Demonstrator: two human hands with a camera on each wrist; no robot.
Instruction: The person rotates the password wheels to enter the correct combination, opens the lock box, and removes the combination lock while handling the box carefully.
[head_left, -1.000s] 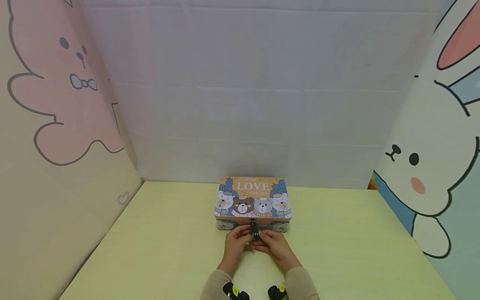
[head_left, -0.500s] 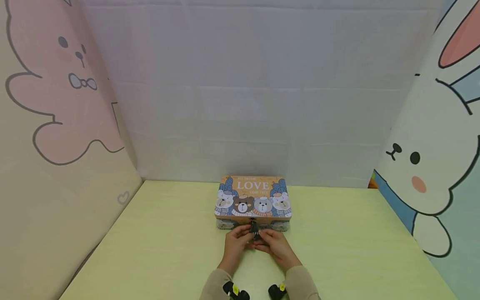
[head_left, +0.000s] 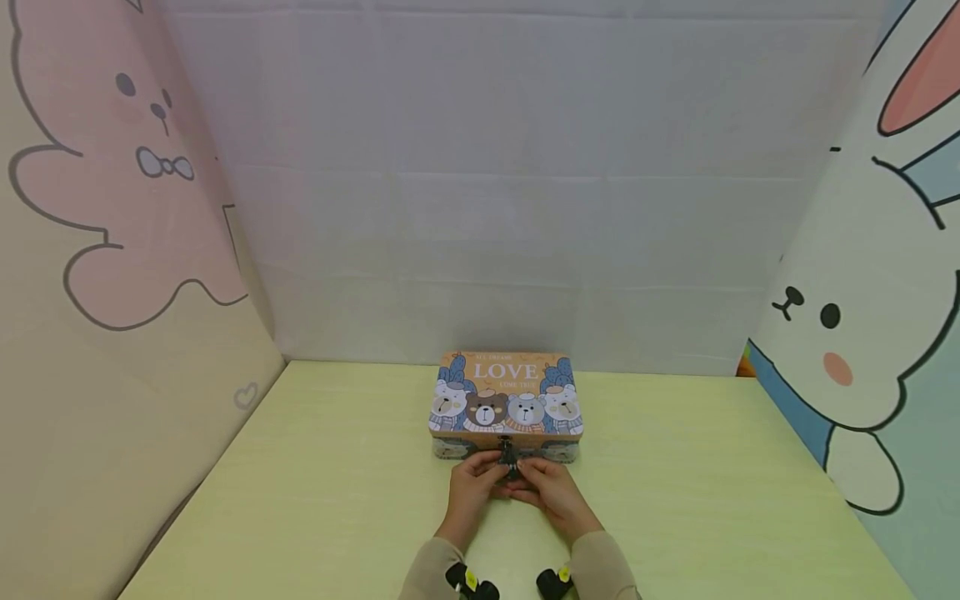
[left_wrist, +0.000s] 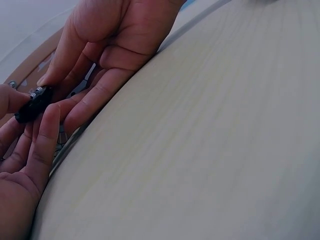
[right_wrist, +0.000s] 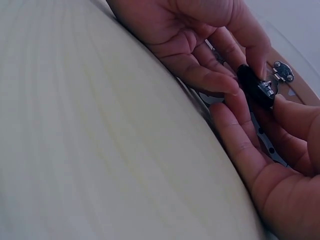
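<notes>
A small black combination padlock [head_left: 509,463] with silver number dials is held at the front of a tin box [head_left: 506,398], right below its metal latch [right_wrist: 283,71]. The lid is closed and printed with bears and the word LOVE. My left hand [head_left: 471,490] pinches the padlock's left side between thumb and finger. From the right, my right hand [head_left: 553,493] pinches the other side, a fingertip and thumb close to the dials. In the right wrist view, the black padlock body [right_wrist: 255,87] sits tilted between both hands. The digits on the dials are too small to read.
The box stands on a pale yellow table [head_left: 337,483], near its back edge. Behind it hangs a white sheet [head_left: 495,192]. Side panels carry a pink cartoon animal [head_left: 150,242] at left and a white rabbit [head_left: 847,367] at right.
Both hands keep their place and grip on the padlock. Its pale dials show less in the head view now than a second ago. The box has not moved.
</notes>
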